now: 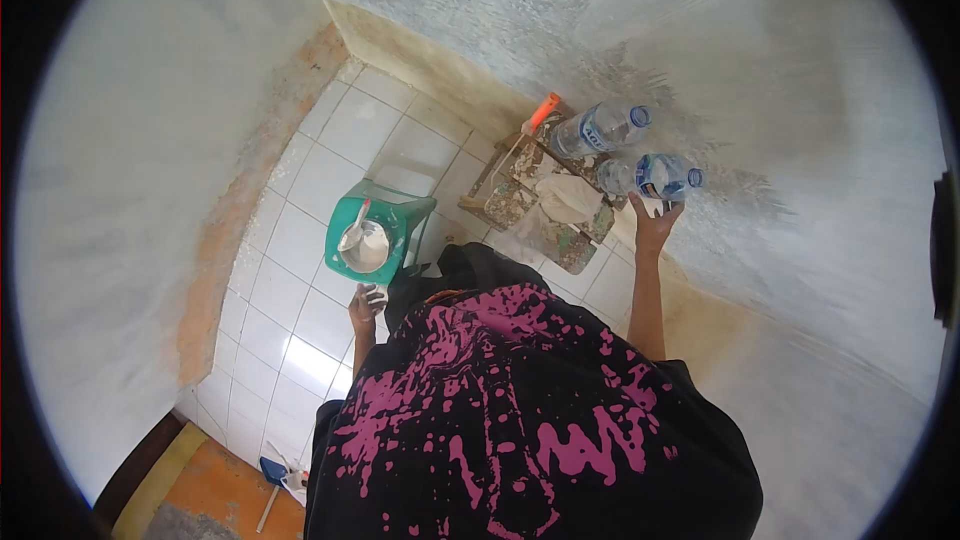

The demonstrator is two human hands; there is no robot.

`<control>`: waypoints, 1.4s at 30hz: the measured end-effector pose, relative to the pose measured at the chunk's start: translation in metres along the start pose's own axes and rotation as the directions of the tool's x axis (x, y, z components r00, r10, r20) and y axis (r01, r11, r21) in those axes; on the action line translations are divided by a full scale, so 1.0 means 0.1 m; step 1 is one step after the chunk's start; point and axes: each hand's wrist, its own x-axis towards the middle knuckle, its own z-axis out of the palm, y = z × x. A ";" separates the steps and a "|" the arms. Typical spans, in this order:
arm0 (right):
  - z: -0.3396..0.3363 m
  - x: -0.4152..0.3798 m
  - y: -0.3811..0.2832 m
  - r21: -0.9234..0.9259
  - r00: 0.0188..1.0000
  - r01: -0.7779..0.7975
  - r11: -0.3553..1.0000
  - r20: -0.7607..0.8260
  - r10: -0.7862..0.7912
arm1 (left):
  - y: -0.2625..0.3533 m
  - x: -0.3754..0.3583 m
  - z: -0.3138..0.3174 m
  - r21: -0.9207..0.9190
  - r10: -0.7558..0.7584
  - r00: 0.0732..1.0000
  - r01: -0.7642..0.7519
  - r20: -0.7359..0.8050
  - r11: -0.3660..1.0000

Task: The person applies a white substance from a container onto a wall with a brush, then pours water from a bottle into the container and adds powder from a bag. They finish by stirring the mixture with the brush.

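Note:
My right hand (655,225) is at the side of a smaller clear bottle (660,177) with a blue label, thumb and fingers apart; whether it touches the bottle is unclear. Behind that bottle lies a larger clear bottle (600,130). Both are on a paint-spattered wooden stand (570,245). On the left, my left hand (369,302) is just below a green stool (345,212), its fingers spread and whitish, with nothing seen in them. A bowl of white paste (366,246) with a spatula in it rests on the stool.
An orange-handled roller (543,112) leans at the stand's back edge. A pale cloth or bag (568,197) lies on the stand. White floor tiles (295,230) run between two walls. A blue-headed tool (272,471) is at the lower left.

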 end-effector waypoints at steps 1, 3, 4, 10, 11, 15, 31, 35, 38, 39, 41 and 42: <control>0.04 0.04 0.01 -0.013 1.000 0.023 1.000 -0.006 -0.023 | -0.05 0.02 -0.06 -0.048 -0.188 0.981 0.185 -0.052 0.982; 0.12 0.12 0.07 -0.028 0.999 0.048 0.998 -0.005 -0.048 | -0.23 -0.04 -0.19 -0.082 -0.232 0.970 0.226 -0.074 0.971; 0.19 0.16 0.11 0.023 0.985 0.168 0.985 -0.041 -0.167 | -0.31 -0.09 -0.25 -0.113 -0.277 0.957 0.266 -0.091 0.957; 0.30 0.35 0.08 0.286 0.953 0.246 0.926 -0.244 -0.178 | -0.52 -0.35 -0.42 -0.175 -0.431 0.896 0.410 -0.104 0.895; 0.24 0.40 0.07 0.255 0.921 0.356 0.899 -0.258 -0.291 | -0.45 -0.42 -0.40 -0.124 -0.411 0.905 0.398 -0.107 0.909; -0.09 0.18 -1.03 0.193 0.860 0.507 0.840 -0.181 -0.478 | -0.32 -0.56 -0.35 -0.010 -0.319 0.934 0.322 -0.161 0.947; 2.17 -1.66 -1.64 0.288 0.181 0.367 0.885 0.911 -0.371 | -0.92 -0.93 -0.78 -0.229 -0.259 0.895 0.184 -0.363 0.956; 2.50 -2.05 -1.42 0.163 0.012 0.528 0.833 0.980 -0.199 | -1.42 -1.17 -0.98 -0.317 -0.288 0.892 0.177 -0.349 0.932; 2.64 -2.23 -1.09 0.164 0.043 0.630 0.759 0.969 -0.245 | -1.52 -1.38 -1.12 -0.342 -0.324 0.890 0.210 -0.321 0.916; 2.64 -2.28 -1.06 0.161 0.040 0.637 0.754 0.970 -0.240 | -1.56 -1.48 -1.15 -0.392 -0.336 0.893 0.207 -0.298 0.896; 2.62 -2.34 -0.99 0.061 0.094 0.642 0.765 0.983 -0.157 | -1.63 -1.56 -1.25 -0.421 -0.372 0.895 0.246 -0.247 0.873; 2.62 -2.37 -0.93 0.055 0.095 0.647 0.761 0.984 -0.152 | -1.74 -1.54 -1.32 -0.426 -0.375 0.895 0.250 -0.240 0.870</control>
